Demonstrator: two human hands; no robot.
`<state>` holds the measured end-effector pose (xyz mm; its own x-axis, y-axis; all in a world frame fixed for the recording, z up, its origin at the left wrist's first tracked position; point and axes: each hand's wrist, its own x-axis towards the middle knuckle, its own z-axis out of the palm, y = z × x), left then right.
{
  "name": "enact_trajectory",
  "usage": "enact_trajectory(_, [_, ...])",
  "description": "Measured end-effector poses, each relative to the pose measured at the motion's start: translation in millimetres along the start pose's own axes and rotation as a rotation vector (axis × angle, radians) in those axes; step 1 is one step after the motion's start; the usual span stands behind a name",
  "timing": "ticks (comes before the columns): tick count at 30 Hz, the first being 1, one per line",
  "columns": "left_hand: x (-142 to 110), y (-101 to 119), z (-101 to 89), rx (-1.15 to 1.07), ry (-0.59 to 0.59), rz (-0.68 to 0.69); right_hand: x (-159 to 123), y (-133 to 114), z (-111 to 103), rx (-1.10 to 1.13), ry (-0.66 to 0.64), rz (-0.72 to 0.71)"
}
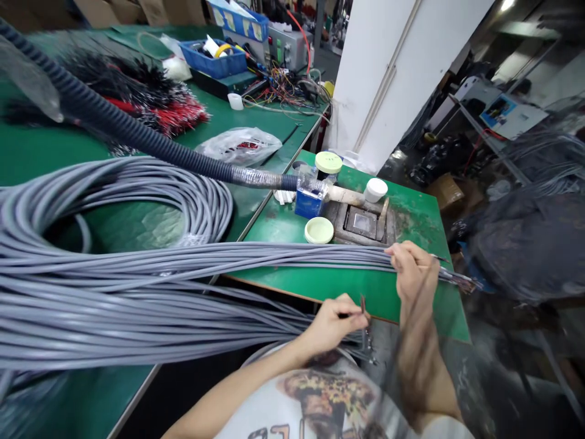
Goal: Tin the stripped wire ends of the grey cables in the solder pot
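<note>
Across the small green table runs a bundle of grey cables (pixel 292 253), its stripped ends fanned out at the right. My right hand (pixel 415 268) is closed around this bundle close to those ends. Lower down, my left hand (pixel 336 320) is closed in a pinch on a thin cable end with brownish wire tips. Just under it are the ends of a second group of grey cables (pixel 183 323), which comes in from the left. My left fingers partly hide the pinched end.
A solder pot (pixel 363 222) sits behind the bundle, beside a cream lid (pixel 319 230), a white cup (pixel 375 189) and a blue box (pixel 309 202). A ribbed hose (pixel 150 137) crosses above the coiled cable (pixel 205 207). A white pillar (pixel 388 67) stands behind.
</note>
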<state>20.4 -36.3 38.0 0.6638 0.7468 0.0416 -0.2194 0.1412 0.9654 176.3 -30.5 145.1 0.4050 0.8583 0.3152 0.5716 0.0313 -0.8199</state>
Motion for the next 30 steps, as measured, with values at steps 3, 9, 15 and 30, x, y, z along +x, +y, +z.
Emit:
enact_trajectory(3, [3.2, -0.1, -10.2, -0.060, 0.070, 0.023, -9.1, 2.3, -4.6, -0.047, -0.237, -0.045])
enact_trajectory(9, [7.8, -4.8, -9.0, -0.049, 0.073, 0.065, -48.2, 10.4, 24.2, -0.162, -0.291, -0.169])
enact_trajectory(15, [7.7, -1.0, -1.5, -0.051, 0.048, 0.046, -40.7, 17.1, 33.4, 0.086, -0.100, 0.031])
enact_trajectory(30, [1.9, 2.9, 0.0, -0.431, -0.052, -0.189, -23.2, 30.6, -8.4, 0.375, -0.083, 0.094])
